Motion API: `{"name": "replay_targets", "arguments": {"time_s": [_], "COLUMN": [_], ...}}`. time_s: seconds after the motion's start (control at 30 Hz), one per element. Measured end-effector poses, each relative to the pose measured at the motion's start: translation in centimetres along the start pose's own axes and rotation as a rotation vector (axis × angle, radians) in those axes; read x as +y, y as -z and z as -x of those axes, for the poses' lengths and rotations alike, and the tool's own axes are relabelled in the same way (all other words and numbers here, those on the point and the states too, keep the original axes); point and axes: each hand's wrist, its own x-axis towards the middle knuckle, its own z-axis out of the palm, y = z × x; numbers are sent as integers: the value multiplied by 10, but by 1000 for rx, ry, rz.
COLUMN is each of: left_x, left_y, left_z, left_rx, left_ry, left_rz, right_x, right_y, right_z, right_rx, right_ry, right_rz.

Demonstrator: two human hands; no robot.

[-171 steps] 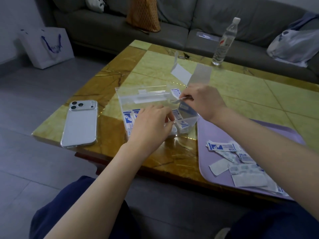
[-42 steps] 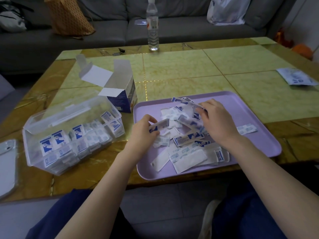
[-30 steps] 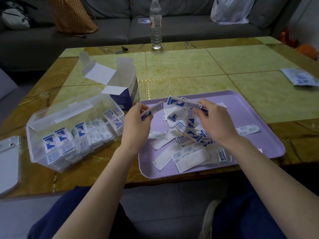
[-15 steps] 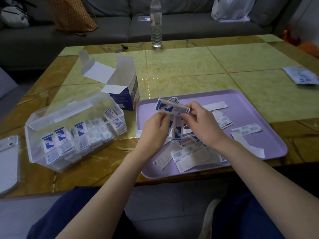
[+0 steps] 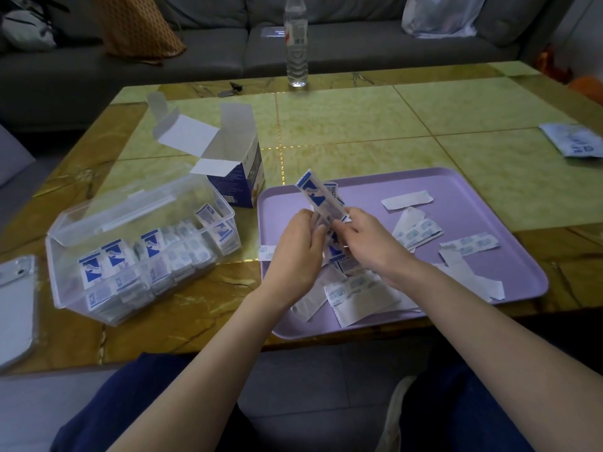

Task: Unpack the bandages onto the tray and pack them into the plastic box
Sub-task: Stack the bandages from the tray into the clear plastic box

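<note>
Hands: left hand, right hand pinching bandage stack.
Change: now tipped upright over tray.
Meaning: ready for plastic box, left.

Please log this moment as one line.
left hand, right hand: grip blue-white bandage stack; over purple plastic tray; clear plastic box: partly filled
</note>
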Motion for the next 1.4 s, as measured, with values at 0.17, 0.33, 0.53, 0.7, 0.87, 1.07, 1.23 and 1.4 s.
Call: {"name": "replay_targets", "arguments": {"time_s": [0.17,0.33,0.53,0.7,0.87,1.07,1.23,1.4], "left_x": [-1,-4,-12,-17,-17,-19,-21,-18], "left_y": [4,15,7,6,6,21,30,27], "left_z": [-2,-3,1,-3,-4,-7,-2,-3], "left_rx": [17,145,25,-81,-186,-78,-65,-37], "left_ry": [-12,-154,-279,-210,-196,-174,-76,-79], "left_rz": [-82,-691,-885,-707,-625,-753,-777,-625], "right_x": [3,1,4,17,15,13,16,17], "right_y": [-4,2,-5,-3,-1,11,10,4], "right_z": [-1,8,8,3,0,0,-2,-3], "right_rx": [-121,165,292,64,50,152,91,29], "right_ry": [-8,232,690,338,281,318,309,333], "right_rz": [85,251,659,795,705,791,737,830]}}
